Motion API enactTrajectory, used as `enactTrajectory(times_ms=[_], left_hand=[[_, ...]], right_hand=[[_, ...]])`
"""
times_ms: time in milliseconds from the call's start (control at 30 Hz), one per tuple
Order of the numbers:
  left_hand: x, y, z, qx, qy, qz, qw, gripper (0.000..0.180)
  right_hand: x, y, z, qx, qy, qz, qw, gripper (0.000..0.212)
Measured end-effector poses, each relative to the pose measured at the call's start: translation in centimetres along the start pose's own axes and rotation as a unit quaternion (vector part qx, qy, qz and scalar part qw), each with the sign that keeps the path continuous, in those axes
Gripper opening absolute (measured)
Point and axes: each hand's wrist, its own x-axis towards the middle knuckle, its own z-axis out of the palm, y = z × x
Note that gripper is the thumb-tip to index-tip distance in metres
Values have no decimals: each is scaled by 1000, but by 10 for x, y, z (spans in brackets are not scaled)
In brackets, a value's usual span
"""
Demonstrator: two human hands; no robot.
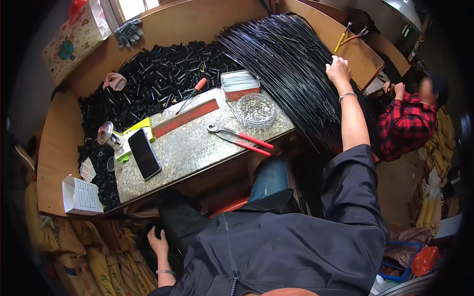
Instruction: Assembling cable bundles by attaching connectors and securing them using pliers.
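My right hand (339,71) reaches to the far right, its fingers curled at the right edge of a big bundle of thin black rods (281,54). What its fingertips hold, if anything, is hidden. Down by my left thigh, my left hand (158,242) is bent round something dark that I cannot make out. On the speckled worktop (182,143) in front of me lie red-handled cutters (242,140). Beyond them stand a glass dish (256,110) of small metal pieces and an open tin (240,85) holding thin pale sticks.
A heap of short black parts (163,69) fills the bench's back left. A screwdriver (193,93), a phone (144,154) and a white box (82,194) lie around the worktop. Two pliers (343,38) rest on the right board. A person in a checked shirt (407,126) sits at right.
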Motion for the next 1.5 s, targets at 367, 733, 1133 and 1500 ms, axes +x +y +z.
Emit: enactTrajectory(times_ms=[367,733,1133,1500], left_hand=[[5,67,-29,-18,-4,51,999,40],[15,90,-30,-17,-18,82,996,40],[10,89,-27,-13,-27,80,996,41],[9,89,-26,-17,-26,74,997,41]], right_hand=[[37,-7,31,31,-191,16,981,23],[39,1,33,-32,-49,-52,997,27],[38,-1,36,-80,-53,-28,995,24],[46,-16,-1,-66,-75,-45,994,24]])
